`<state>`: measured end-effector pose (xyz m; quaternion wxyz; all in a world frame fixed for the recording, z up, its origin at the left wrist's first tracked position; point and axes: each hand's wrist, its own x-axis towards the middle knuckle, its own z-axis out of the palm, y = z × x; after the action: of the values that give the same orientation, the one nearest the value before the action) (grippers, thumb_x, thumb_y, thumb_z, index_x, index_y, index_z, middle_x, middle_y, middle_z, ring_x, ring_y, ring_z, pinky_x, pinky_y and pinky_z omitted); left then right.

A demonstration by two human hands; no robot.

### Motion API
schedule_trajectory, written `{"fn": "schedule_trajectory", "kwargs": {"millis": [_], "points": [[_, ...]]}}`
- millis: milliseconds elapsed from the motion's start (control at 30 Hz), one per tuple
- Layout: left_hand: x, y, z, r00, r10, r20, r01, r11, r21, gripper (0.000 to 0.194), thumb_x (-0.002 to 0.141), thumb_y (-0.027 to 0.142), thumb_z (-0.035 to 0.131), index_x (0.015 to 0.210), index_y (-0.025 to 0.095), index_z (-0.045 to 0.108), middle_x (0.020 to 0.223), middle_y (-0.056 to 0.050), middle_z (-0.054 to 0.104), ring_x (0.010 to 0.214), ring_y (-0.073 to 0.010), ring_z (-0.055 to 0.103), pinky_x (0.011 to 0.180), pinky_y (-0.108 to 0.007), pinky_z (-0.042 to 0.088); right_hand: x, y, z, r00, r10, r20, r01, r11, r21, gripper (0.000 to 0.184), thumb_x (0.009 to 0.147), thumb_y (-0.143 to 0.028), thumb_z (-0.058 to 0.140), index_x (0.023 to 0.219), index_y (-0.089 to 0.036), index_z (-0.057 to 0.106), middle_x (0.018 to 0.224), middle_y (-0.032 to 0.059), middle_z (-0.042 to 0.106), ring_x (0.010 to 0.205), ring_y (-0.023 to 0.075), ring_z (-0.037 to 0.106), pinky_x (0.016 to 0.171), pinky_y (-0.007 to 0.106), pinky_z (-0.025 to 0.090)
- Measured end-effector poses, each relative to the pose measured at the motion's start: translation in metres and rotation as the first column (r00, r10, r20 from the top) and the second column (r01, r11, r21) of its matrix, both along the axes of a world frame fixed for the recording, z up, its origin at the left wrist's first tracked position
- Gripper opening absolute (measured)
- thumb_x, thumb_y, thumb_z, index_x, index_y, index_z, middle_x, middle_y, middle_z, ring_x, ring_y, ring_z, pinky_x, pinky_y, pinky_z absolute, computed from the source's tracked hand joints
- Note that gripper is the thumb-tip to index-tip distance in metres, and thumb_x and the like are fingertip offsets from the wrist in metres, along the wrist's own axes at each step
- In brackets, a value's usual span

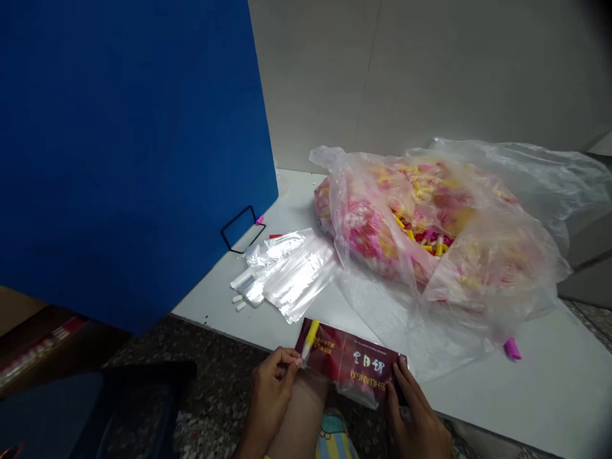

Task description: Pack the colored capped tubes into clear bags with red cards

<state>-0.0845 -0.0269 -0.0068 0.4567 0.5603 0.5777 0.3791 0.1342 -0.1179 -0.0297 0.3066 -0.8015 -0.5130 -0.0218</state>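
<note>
Between my two hands is a dark red printed card (344, 357) with gold and silver lettering, in what looks like a clear sleeve. A small tube with a yellow cap (312, 333) and white lower part lies across the card's left end. My left hand (272, 386) pinches that left end, thumb and index finger together at the tube's lower tip. On the other end, my right hand (414, 411) grips the card with the thumb in front and the fingers along the edge. The card is tilted, just over the table's front edge and above my leg.
A large clear plastic bag (373, 236) of yellow, pink and red capped tubes lies open on the white table (540, 395). Clear sleeves (299, 274), two small white pieces (240, 306) and a magenta cap (512, 349) lie about. A blue panel (143, 140) stands left, beside a black wire frame (229, 236).
</note>
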Motion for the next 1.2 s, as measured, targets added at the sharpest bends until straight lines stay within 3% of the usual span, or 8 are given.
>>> {"fn": "schedule_trajectory", "kwargs": {"millis": [100, 267, 400, 500, 633, 767, 933, 1200], "points": [[0.001, -0.004, -0.003, 0.999, 0.001, 0.036, -0.002, 1.0, 0.017, 0.028, 0.08, 0.042, 0.055, 0.068, 0.017, 0.053, 0.08, -0.006, 0.063, 0.077, -0.0183, 0.06, 0.066, -0.025, 0.048, -0.004, 0.005, -0.004, 0.997, -0.033, 0.069, 0.037, 0.997, -0.068, 0.037, 0.091, -0.037, 0.04, 0.118, -0.024, 0.061, 0.128, -0.0016, 0.056, 0.088, 0.0193, 0.069, 0.055, 0.024, 0.055], [-0.002, -0.006, -0.004, 0.988, 0.026, -0.152, -0.012, 0.996, 0.087, 0.026, 0.083, 0.04, 0.05, 0.071, 0.018, 0.054, 0.072, -0.002, 0.06, 0.061, -0.0141, 0.054, 0.057, -0.023, 0.04, 0.0, 0.0, -0.01, 0.999, -0.033, 0.024, 0.034, 0.997, -0.067, 0.039, 0.091, -0.037, 0.038, 0.121, -0.026, 0.059, 0.13, -0.002, 0.054, 0.09, 0.0186, 0.068, 0.054, 0.022, 0.054], [-0.007, -0.007, -0.005, 0.98, 0.028, -0.198, 0.001, 0.989, 0.146, 0.022, 0.082, 0.036, 0.05, 0.071, 0.018, 0.056, 0.074, -0.002, 0.061, 0.064, -0.0146, 0.056, 0.061, -0.024, 0.042, 0.006, 0.002, -0.013, 0.999, 0.006, -0.041, -0.009, 0.996, -0.087, 0.039, 0.089, -0.037, 0.039, 0.12, -0.026, 0.06, 0.13, -0.0013, 0.054, 0.094, 0.0188, 0.067, 0.058, 0.022, 0.055], [-0.009, -0.008, -0.013, 0.991, 0.049, -0.125, -0.035, 0.993, 0.112, 0.022, 0.077, 0.039, 0.056, 0.072, 0.018, 0.058, 0.071, -0.002, 0.061, 0.064, -0.0151, 0.057, 0.06, -0.024, 0.044, 0.006, 0.005, -0.013, 0.997, -0.003, -0.075, -0.006, 0.992, -0.124, 0.039, 0.089, -0.036, 0.037, 0.12, -0.029, 0.06, 0.131, -0.0019, 0.054, 0.096, 0.019, 0.067, 0.066, 0.023, 0.056], [-0.008, -0.01, -0.024, 0.993, 0.078, 0.083, -0.078, 0.997, -0.003, 0.035, 0.066, 0.041, 0.065, 0.091, 0.017, 0.06, 0.079, -0.003, 0.06, 0.056, -0.0133, 0.054, 0.049, -0.023, 0.044, 0.003, 0.008, -0.01, 0.995, -0.015, -0.102, -0.002, 0.986, -0.166, 0.041, 0.089, -0.036, 0.035, 0.121, -0.03, 0.059, 0.132, -0.0024, 0.053, 0.096, 0.0201, 0.067, 0.067, 0.026, 0.057], [-0.008, -0.013, -0.026, 0.985, 0.093, 0.144, -0.084, 0.994, -0.067, 0.026, 0.062, 0.036, 0.067, 0.078, 0.016, 0.061, 0.067, -0.001, 0.057, 0.052, -0.013, 0.052, 0.044, -0.021, 0.043, 0.006, 0.011, -0.008, 0.989, -0.003, -0.148, -0.021, 0.987, -0.159, 0.041, 0.089, -0.035, 0.033, 0.118, -0.028, 0.062, 0.13, -0.0009, 0.054, 0.098, 0.0204, 0.066, 0.073, 0.027, 0.057], [-0.018, -0.012, -0.025, 0.997, 0.033, 0.073, -0.045, 0.986, 0.161, 0.013, 0.063, 0.03, 0.068, 0.066, 0.017, 0.065, 0.084, -0.006, 0.065, 0.072, -0.0181, 0.062, 0.059, -0.022, 0.05, 0.011, 0.015, -0.007, 0.979, 0.048, -0.196, -0.076, 0.988, -0.137, 0.041, 0.087, -0.031, 0.034, 0.114, -0.025, 0.064, 0.128, 0.001, 0.056, 0.103, 0.0196, 0.064, 0.079, 0.026, 0.055], [-0.036, -0.012, -0.042, 0.989, -0.15, 0.006, 0.146, 0.975, 0.167, 0.033, 0.078, 0.048, 0.057, 0.071, 0.018, 0.069, 0.088, -0.008, 0.064, 0.05, -0.0109, 0.055, 0.041, -0.019, 0.044, 0.013, 0.023, -0.005, 0.987, 0.066, -0.147, -0.099, 0.968, -0.23, 0.042, 0.088, -0.028, 0.032, 0.117, -0.027, 0.062, 0.132, -0.0026, 0.052, 0.106, 0.0179, 0.062, 0.077, 0.022, 0.053]]}}
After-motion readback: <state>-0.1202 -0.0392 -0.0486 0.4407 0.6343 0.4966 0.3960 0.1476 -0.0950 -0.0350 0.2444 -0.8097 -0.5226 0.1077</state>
